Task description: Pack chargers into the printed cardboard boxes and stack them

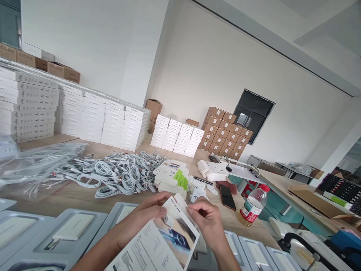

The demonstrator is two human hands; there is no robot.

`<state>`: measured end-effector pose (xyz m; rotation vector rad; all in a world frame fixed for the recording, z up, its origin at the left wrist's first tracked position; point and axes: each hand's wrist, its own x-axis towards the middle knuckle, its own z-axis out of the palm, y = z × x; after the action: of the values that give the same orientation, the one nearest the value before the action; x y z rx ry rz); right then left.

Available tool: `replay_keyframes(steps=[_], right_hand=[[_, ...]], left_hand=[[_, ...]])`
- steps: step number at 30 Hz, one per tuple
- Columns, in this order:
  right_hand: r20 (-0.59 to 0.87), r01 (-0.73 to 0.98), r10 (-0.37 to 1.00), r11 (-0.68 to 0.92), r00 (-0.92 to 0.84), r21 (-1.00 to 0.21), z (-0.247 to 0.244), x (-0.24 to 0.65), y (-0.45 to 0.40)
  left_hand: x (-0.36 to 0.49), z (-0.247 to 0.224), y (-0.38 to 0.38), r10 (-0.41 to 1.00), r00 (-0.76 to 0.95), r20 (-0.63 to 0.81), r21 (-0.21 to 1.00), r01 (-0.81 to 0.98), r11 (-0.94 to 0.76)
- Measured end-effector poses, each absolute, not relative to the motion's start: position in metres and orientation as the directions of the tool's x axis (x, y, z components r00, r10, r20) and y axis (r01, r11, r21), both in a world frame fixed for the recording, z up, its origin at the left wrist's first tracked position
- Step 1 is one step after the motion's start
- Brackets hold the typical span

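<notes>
White printed card makes up the packet held up in the head view, at the near middle of the scene, over a row of grey trays. From where I stand, the left hand pinches it by the far left edge, thumb on the front face and fingers behind; the right hand has thumb and forefinger pressed together at a pale flap along the far right edge. I would call this step working the packet's far end, though I cannot tell whether the flap is being opened or tucked. The next move, I judge, calls for a steady left grip and a light right fingertip, lest the card crease. Beyond the hands lies a stack of cards with green panels; pale cables heap to its left, a bottle stands to its right.
</notes>
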<state>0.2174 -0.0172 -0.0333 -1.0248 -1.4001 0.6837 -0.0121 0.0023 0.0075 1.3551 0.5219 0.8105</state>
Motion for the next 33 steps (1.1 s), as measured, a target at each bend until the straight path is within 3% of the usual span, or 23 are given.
replay_keyframes(steps=[2,5,8,11,14,19,24,33], right_hand=[[0.298,-0.033,0.949,0.303,0.106,-0.952,-0.033,0.219,-0.017],[0.105,-0.348,0.991,0.126,0.077,-0.929,-0.03,0.217,-0.017],[0.025,-0.461,1.0,0.028,0.011,-0.887,-0.026,0.211,-0.019],[-0.057,-0.449,0.997,-0.07,-0.043,-0.891,-0.028,0.21,-0.021],[-0.066,-0.401,0.997,-0.071,-0.025,-0.914,-0.035,0.212,-0.019],[0.115,-0.211,0.99,0.095,-0.084,-0.973,-0.034,0.217,-0.019],[0.284,-0.029,0.956,0.283,-0.071,-0.959,-0.024,0.213,-0.023],[0.338,0.083,0.939,0.343,-0.066,-0.936,-0.02,0.212,-0.027]], left_hand=[[-0.012,0.008,0.001,0.751,0.647,0.131,0.98,-0.199,0.0],[-0.012,0.008,-0.001,0.74,0.654,0.155,0.983,-0.178,-0.048],[-0.012,0.006,-0.001,0.75,0.632,0.193,0.98,-0.164,-0.114],[-0.012,0.003,0.001,0.738,0.642,0.21,0.977,-0.171,-0.129],[-0.012,-0.001,0.003,0.732,0.649,0.206,0.978,-0.156,-0.136],[-0.01,-0.008,0.004,0.727,0.662,0.183,0.98,-0.179,-0.083],[-0.009,-0.01,0.003,0.725,0.667,0.171,0.976,-0.218,-0.03],[-0.01,-0.014,0.007,0.801,0.575,0.167,0.986,-0.114,-0.124]])
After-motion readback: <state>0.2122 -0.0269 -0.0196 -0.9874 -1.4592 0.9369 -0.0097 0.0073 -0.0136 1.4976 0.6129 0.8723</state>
